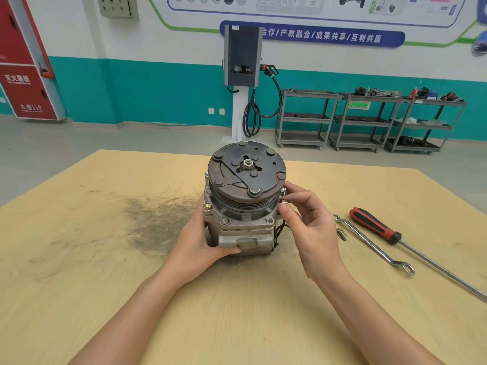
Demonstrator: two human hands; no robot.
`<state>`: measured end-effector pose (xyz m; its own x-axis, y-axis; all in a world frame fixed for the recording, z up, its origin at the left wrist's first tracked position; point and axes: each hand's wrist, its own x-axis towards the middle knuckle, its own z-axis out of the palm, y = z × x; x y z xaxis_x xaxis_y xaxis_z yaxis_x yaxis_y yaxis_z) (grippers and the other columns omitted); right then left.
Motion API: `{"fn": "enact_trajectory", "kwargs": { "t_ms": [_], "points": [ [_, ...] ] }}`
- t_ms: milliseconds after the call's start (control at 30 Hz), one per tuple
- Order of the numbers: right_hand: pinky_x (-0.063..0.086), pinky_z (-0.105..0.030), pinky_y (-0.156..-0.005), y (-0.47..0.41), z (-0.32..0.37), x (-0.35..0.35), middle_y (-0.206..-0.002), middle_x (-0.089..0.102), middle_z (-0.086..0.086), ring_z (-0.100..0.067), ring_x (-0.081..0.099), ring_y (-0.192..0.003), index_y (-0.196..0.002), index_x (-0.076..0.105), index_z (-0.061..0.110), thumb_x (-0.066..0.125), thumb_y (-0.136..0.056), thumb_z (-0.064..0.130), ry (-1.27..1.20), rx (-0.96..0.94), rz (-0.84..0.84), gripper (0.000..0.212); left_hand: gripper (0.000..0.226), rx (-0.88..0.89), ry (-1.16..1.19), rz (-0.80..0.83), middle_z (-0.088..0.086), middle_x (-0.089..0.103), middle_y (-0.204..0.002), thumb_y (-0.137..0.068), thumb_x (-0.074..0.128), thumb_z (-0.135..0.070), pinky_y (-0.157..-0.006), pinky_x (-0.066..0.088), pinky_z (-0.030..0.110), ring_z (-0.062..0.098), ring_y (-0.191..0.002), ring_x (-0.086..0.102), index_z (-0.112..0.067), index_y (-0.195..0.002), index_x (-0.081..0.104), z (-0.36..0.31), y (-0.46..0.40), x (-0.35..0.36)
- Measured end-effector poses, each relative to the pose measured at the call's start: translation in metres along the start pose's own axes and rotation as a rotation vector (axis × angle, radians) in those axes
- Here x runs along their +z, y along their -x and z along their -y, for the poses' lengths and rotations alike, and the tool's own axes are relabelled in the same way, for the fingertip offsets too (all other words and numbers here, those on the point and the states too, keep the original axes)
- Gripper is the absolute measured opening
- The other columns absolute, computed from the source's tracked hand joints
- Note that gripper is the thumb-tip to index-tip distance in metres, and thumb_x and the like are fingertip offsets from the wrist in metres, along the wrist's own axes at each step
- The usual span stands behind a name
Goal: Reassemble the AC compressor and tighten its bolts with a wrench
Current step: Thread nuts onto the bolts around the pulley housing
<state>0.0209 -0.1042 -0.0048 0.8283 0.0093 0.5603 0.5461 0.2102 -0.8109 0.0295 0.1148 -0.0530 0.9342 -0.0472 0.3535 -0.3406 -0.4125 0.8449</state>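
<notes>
Left hand (203,241): I grip the AC compressor (243,204) body, steadying it upright mid-surface.
Right hand (308,219): I pinch a bolt (284,204) at the flange; start it straight by finger.
Wrench (374,245): waits rightward, beside the screwdriver (374,225).

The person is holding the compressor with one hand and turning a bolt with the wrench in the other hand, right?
Not quite. The head view shows the wrench lying on the table. The right hand pinches the bolt with bare fingers, while the left hand holds the compressor.
</notes>
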Motion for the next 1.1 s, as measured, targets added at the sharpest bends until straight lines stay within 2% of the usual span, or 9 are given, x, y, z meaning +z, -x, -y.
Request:
{"fn": "enact_trajectory", "kwargs": {
  "t_ms": [67, 200, 300, 500, 700, 833, 967, 1100],
  "points": [
    [0.048, -0.020, -0.095, 0.0000, 0.0004, -0.0005, -0.126, 0.065, 0.003, -0.012, 0.057, -0.123, -0.094, 0.063, 0.009, 0.061, -0.089, -0.004, 0.004, -0.001, 0.009, 0.014, 0.113, 0.002, 0.006, -0.001, -0.051, 0.050, -0.114, -0.047, 0.080, -0.070, -0.079, 0.036, -0.005, -0.027, -0.109, 0.046, -0.021, -0.139, 0.037, -0.0012, -0.0001, 0.0002],
    [0.047, -0.020, -0.096, 0.0024, 0.0026, -0.0025, -0.128, 0.064, 0.007, -0.011, 0.055, -0.125, -0.101, 0.070, 0.024, 0.059, -0.091, 0.011, 0.033, -0.009, 0.039, 0.019, 0.111, 0.005, 0.005, 0.001, -0.050, 0.051, -0.114, -0.047, 0.081, -0.067, -0.079, 0.038, -0.004, -0.025, -0.109, 0.048, -0.022, -0.138, 0.037, -0.0009, -0.0002, 0.0001],
    [0.048, -0.021, -0.095, 0.0025, 0.0024, -0.0032, -0.129, 0.063, 0.006, -0.013, 0.054, -0.126, -0.100, 0.069, 0.016, 0.057, -0.091, 0.012, 0.035, -0.008, 0.042, 0.015, 0.105, 0.003, 0.000, 0.003, -0.048, 0.053, -0.113, -0.049, 0.083, -0.059, -0.078, 0.038, -0.004, -0.024, -0.108, 0.049, -0.023, -0.137, 0.037, -0.0005, -0.0001, 0.0008],
    [0.048, -0.021, -0.095, -0.0003, 0.0012, -0.0014, -0.124, 0.066, 0.003, -0.013, 0.057, -0.123, -0.093, 0.062, 0.009, 0.062, -0.087, 0.009, 0.017, 0.005, 0.010, 0.006, 0.111, 0.004, 0.015, 0.006, -0.048, 0.053, -0.113, -0.047, 0.082, -0.062, -0.079, 0.038, -0.003, -0.023, -0.109, 0.049, -0.022, -0.141, 0.037, -0.0002, -0.0009, 0.0008],
    [0.048, -0.023, -0.096, 0.0014, 0.0013, -0.0051, -0.130, 0.062, 0.006, -0.014, 0.054, -0.126, -0.103, 0.067, 0.014, 0.056, -0.093, 0.013, 0.046, -0.010, 0.054, 0.015, 0.110, 0.008, 0.015, 0.007, -0.048, 0.053, -0.114, -0.048, 0.082, -0.061, -0.078, 0.038, -0.004, -0.024, -0.109, 0.049, -0.020, -0.141, 0.037, -0.0006, -0.0007, 0.0008],
    [0.049, -0.024, -0.096, 0.0007, 0.0004, -0.0029, -0.128, 0.064, 0.005, -0.014, 0.055, -0.125, -0.096, 0.065, 0.016, 0.059, -0.091, 0.012, 0.033, -0.001, 0.033, 0.009, 0.113, 0.007, 0.013, 0.006, -0.045, 0.054, -0.115, -0.048, 0.083, -0.066, -0.079, 0.039, -0.003, -0.021, -0.110, 0.050, -0.019, -0.140, 0.037, -0.0017, 0.0000, 0.0004],
    [0.047, -0.021, -0.096, 0.0004, 0.0003, -0.0019, -0.126, 0.065, 0.004, -0.013, 0.056, -0.125, -0.091, 0.060, 0.015, 0.063, -0.087, 0.008, -0.006, 0.003, 0.004, 0.009, 0.107, -0.002, -0.017, 0.005, -0.047, 0.052, -0.116, -0.052, 0.087, -0.053, -0.080, 0.037, -0.004, -0.023, -0.112, 0.047, -0.021, -0.141, 0.037, 0.0001, -0.0002, 0.0002],
    [0.047, -0.021, -0.095, 0.0028, 0.0001, -0.0034, -0.130, 0.062, 0.005, -0.015, 0.054, -0.127, -0.101, 0.070, 0.025, 0.058, -0.092, 0.014, 0.040, -0.021, 0.046, 0.019, 0.107, -0.005, -0.038, -0.006, -0.052, 0.048, -0.115, -0.051, 0.086, -0.053, -0.079, 0.034, -0.007, -0.030, -0.109, 0.043, -0.021, -0.141, 0.038, 0.0013, -0.0001, 0.0009]
  ]
}}
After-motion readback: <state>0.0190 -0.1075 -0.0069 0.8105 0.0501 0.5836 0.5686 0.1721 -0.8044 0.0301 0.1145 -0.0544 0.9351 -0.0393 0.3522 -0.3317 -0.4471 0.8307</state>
